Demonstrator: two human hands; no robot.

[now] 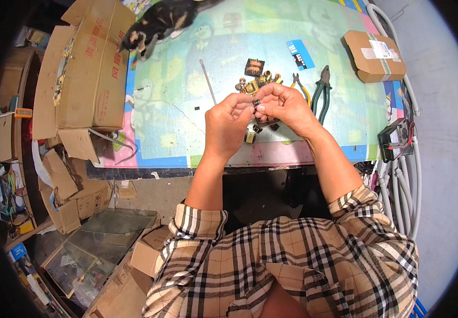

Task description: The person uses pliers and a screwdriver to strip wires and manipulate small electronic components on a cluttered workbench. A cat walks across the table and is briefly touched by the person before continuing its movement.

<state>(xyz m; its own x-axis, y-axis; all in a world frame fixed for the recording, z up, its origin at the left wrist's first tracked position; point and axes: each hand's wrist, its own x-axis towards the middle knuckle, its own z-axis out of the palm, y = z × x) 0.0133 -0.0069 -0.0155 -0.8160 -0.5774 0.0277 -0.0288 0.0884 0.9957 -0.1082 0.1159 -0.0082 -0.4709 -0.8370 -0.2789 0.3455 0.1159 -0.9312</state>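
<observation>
My left hand [229, 119] and my right hand [280, 108] meet at the mat's middle, both pinching a small black component [256, 103]. Just beyond them lies a pile of copper-wound coils and yellow transformers [252, 86], with a square dark coil part [254, 67] behind it. More small parts [250, 134] lie below my fingers, partly hidden. A long thin metal rod [207, 79] lies left of the pile. Yellow-handled cutters [305, 93] and green-handled pliers [322, 98] rest to the right of my right hand.
A black cat [162, 24] is at the back left beside a large cardboard box [80, 69]. A blue card [300, 54], a flat cardboard package [374, 55] and a black meter-like device [393, 139] are on the patterned table [165, 127]. White hoses [414, 180] run along the right.
</observation>
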